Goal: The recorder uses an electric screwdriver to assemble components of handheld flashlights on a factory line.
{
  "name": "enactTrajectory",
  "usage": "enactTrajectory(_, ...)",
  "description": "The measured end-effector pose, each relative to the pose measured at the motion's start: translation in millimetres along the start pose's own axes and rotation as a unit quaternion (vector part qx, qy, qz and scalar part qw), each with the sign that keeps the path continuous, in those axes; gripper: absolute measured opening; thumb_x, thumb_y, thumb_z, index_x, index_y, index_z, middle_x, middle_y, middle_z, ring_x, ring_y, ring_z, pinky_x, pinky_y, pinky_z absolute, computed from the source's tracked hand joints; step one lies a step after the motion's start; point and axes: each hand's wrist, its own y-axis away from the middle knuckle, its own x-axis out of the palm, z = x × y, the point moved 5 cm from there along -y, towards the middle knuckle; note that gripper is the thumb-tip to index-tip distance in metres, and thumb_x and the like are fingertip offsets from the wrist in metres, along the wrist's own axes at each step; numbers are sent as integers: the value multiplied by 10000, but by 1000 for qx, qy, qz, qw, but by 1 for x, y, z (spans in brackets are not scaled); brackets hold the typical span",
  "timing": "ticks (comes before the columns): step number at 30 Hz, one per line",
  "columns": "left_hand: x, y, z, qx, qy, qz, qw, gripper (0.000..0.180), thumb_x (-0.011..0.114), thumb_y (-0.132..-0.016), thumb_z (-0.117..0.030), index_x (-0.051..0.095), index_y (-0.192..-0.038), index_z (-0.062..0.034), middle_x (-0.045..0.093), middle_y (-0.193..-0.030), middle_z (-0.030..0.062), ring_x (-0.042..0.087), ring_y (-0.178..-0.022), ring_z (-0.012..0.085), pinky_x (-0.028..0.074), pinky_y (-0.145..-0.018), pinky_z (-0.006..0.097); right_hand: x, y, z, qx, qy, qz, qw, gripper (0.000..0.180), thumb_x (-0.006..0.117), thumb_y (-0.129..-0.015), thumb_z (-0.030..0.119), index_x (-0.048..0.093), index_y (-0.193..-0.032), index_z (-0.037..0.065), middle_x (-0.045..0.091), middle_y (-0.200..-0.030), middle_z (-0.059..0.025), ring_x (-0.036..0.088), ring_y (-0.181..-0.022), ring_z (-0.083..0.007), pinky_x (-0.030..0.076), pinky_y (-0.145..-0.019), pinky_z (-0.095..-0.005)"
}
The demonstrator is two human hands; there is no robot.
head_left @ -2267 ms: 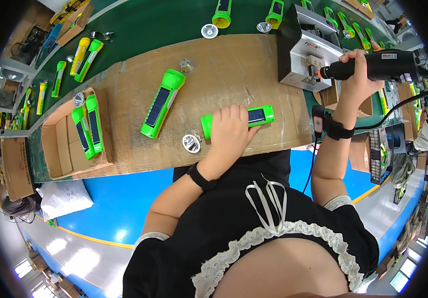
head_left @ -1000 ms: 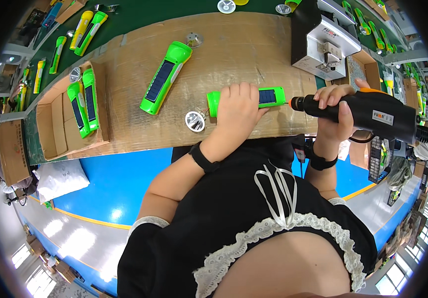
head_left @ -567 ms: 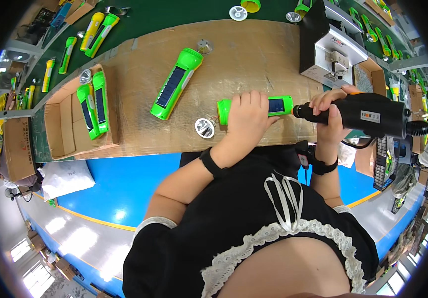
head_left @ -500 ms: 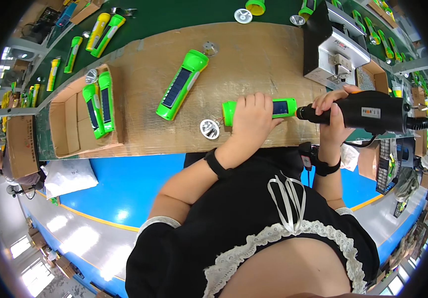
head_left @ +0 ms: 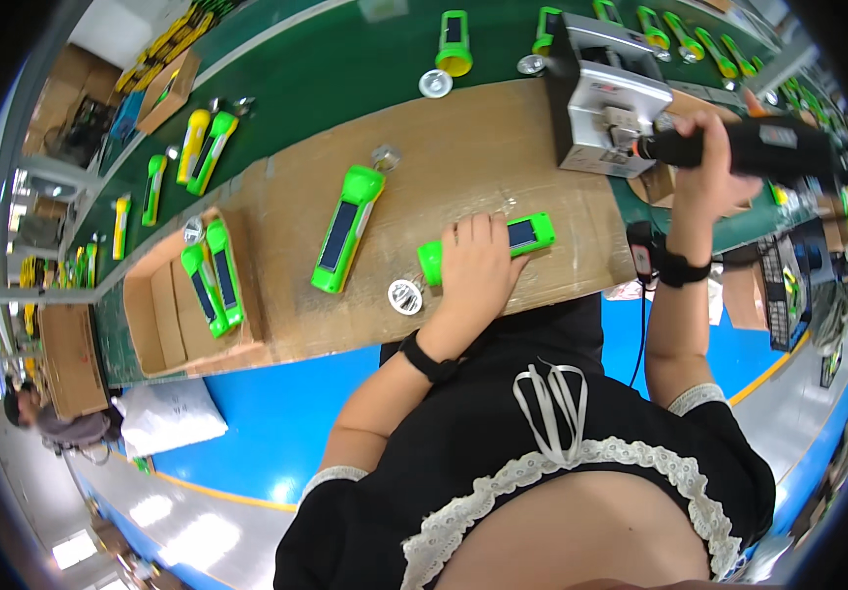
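Observation:
My left hand [head_left: 476,264] is closed around a green flashlight [head_left: 534,232] with a dark solar panel, lying flat on the cardboard. A round silver reflector [head_left: 405,297] rests just beside the flashlight's wide end. In my right hand [head_left: 705,175] is a black electric screwdriver [head_left: 776,147], held nearly level. Its tip reaches the front of a grey metal screw feeder [head_left: 609,106]; whether it touches a screw I cannot make out. Another green flashlight [head_left: 347,228] lies left of my left hand, with a clear reflector piece [head_left: 386,157] at its head.
A cardboard box [head_left: 156,321] at the left holds two flashlights [head_left: 215,283]. Cardboard [head_left: 276,216] covers the near part of the green table. Along the far side lie more flashlights [head_left: 454,41] and loose reflectors [head_left: 436,84]. At the far left is another person [head_left: 70,425].
My right hand has carried the screwdriver from the flashlight's narrow end up to the screw feeder. My left hand still holds the flashlight, which is now slightly tilted. The whole view has shifted.

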Motion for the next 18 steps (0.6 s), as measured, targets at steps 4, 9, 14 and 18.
enactTrajectory(4, 3, -7, -11, 33, 77, 10, 996, 504, 723, -700, -262, 537, -1083, 7, 538, -1011, 160, 511, -961, 317, 391, -831, 401, -3, -17, -17, -8, 29, 28, 999, 486, 565, -816, -52, 381, -1264, -93, 600, -761, -116, 588, -628, -181, 511, -640, -334)
enactTrajectory(9, 14, -16, -20, 43, 117, 10, 992, 455, 720, -704, -234, 546, -1055, -1, 543, -968, 148, 520, -921, 328, 406, -801, 413, 3, -17, -31, 51, 101, 65, 991, 430, 578, -822, -7, 423, -1217, -76, 590, -724, -89, 572, -609, -156, 483, -604, -289)
enactTrajectory(14, 17, -17, -16, 18, 121, 19, 992, 450, 738, -687, -261, 571, -1048, -50, 536, -915, 124, 535, -880, 302, 422, -765, 403, 9, -23, -31, 107, 91, 119, 983, 384, 567, -801, 19, 479, -1166, -60, 559, -667, -80, 544, -557, -152, 455, -556, -282)
enactTrajectory(18, 13, -15, -17, 4, 124, 17, 992, 466, 748, -673, -278, 582, -1054, -67, 523, -889, 114, 534, -867, 289, 420, -750, 393, 11, 3, -19, 195, 13, 147, 970, 430, 546, -798, 51, 427, -1198, -52, 484, -641, -83, 492, -520, -178, 437, -550, -322)
